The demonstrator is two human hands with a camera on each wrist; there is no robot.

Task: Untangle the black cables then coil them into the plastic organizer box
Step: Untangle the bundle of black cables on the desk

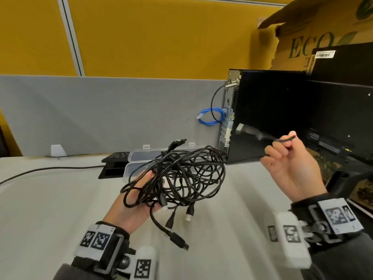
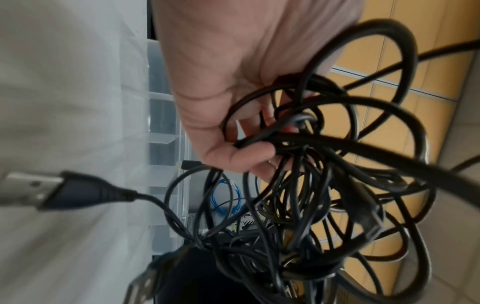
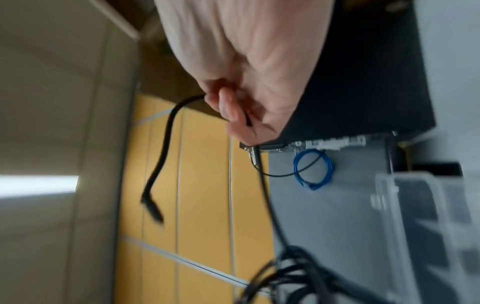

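A tangled bundle of black cables (image 1: 181,178) hangs above the white table, gripped by my left hand (image 1: 139,201); in the left wrist view its fingers (image 2: 249,156) curl round several strands (image 2: 324,185). Plugs (image 1: 178,240) dangle below the bundle. My right hand (image 1: 288,160), raised to the right, pinches one black cable (image 3: 166,148) that runs back to the bundle; its plug end (image 3: 153,209) hangs free. The clear plastic organizer box (image 1: 141,158) lies open on the table behind the bundle.
A black desktop computer (image 1: 266,116) stands at the right with a coiled blue cable (image 1: 210,118) at its back. A black keyboard (image 1: 117,157) and a thin black lead (image 1: 50,169) lie at the left. A grey partition (image 1: 101,114) and a cardboard box (image 1: 314,31) are behind.
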